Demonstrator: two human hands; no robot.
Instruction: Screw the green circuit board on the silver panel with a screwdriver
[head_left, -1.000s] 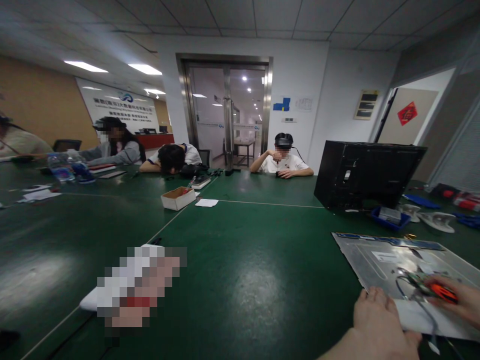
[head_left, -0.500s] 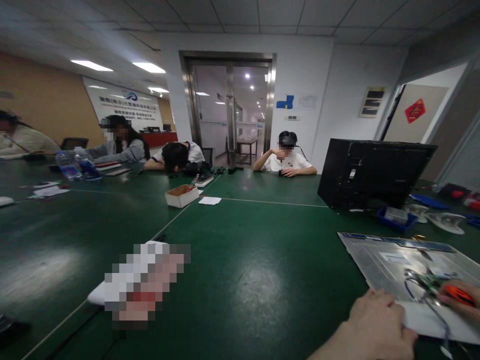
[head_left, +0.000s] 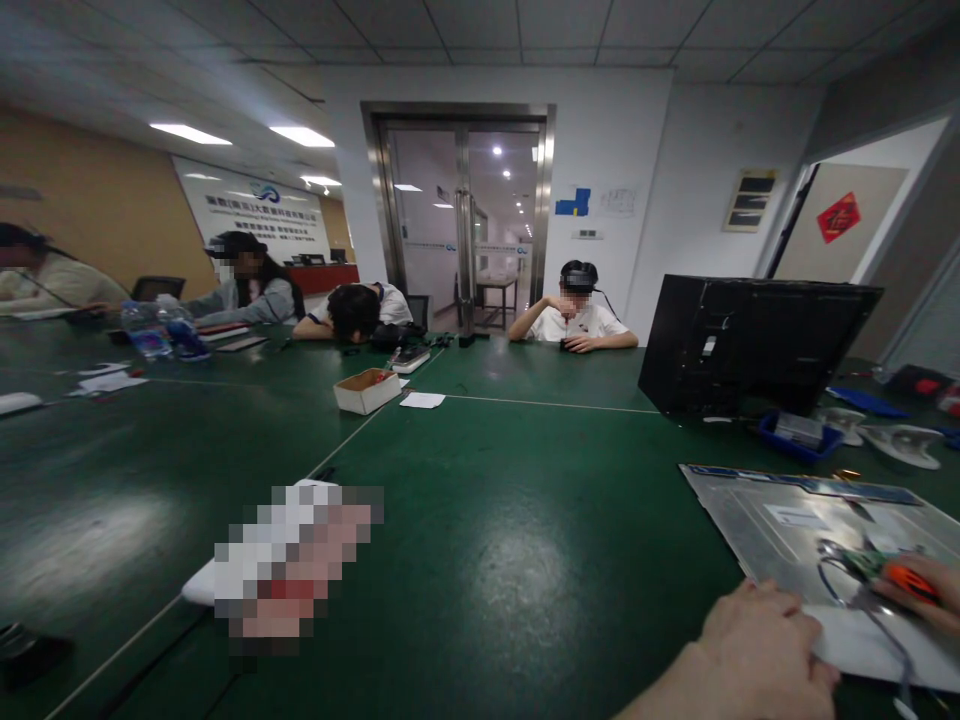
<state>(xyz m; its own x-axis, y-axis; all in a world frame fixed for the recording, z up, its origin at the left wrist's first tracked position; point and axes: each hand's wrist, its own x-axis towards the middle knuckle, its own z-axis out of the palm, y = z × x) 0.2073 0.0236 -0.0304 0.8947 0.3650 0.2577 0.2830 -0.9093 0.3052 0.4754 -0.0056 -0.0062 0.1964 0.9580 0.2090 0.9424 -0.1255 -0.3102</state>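
Observation:
A flat silver metal panel [head_left: 757, 520], with a blue-edged strip along its far side, lies on the table at the lower right. My left hand [head_left: 750, 640] is closed on the panel's near left corner, beside a white sheet-like part [head_left: 855, 645]; its fingertips are partly hidden. In my right hand [head_left: 937, 585], at the right edge, is an orange-and-black tool handle [head_left: 911, 580]. The tool's tip cannot be made out. Close by sit a small green circuit board [head_left: 859, 562] and a grey cable [head_left: 892, 630].
A black monitor-like housing [head_left: 757, 345] stands beyond the panel, near a blue tray [head_left: 799, 440] and white curved parts [head_left: 900, 443]. Farther left are an open box [head_left: 366, 392], a paper [head_left: 422, 400] and a partly pixelated white object [head_left: 202, 585]. Several people sit around the green table [head_left: 525, 480].
The view has shifted slightly. My right hand, still on the tool handle, has moved a little over the circuit board area; my left hand stays at the panel's corner.

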